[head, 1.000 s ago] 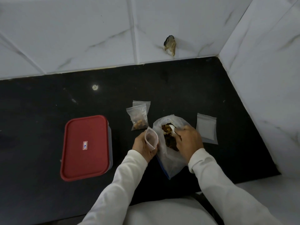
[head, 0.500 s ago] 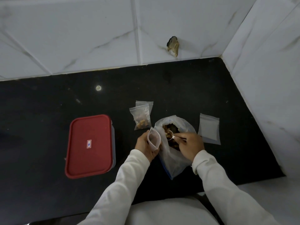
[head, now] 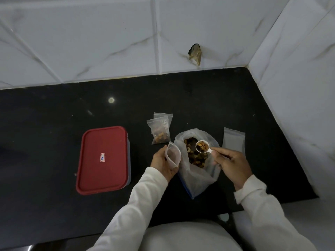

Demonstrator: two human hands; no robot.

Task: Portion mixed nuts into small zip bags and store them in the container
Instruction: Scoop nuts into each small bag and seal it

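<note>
Left hand [head: 162, 163] grips a small zip bag [head: 174, 156], fingers curled round its left side, mouth held open and facing up; nothing visible inside it; the bag sits just left of the large bag [head: 197, 178], touching or nearly touching its rim; right hand [head: 230, 164] pinches the handle of a white scoop [head: 203, 146] between thumb and fingertips; the scoop bowl is level, loaded with nuts, and hovers over the large bag's open mouth; mixed nuts [head: 194, 158] show loose inside the large bag, which lies slumped on the black counter [head: 54, 124] between the 2 hands; the large bag's near rim lies between the scoop and the small zip bag; 2 filled bags [head: 160, 132] lie overlapping on the counter just behind the left hand, apart from it; 1 flat empty bag [head: 233, 140] lies right of the large bag, partly hidden by the right hand; container [head: 129, 160] stands well left, red lid [head: 103, 159] on, a small label at its centre; white sleeves [head: 137, 201] cover both forearms; white tiled wall [head: 90, 42] behind has a chipped hole [head: 195, 53]; side wall [head: 299, 87] bounds the counter on the right.
</note>
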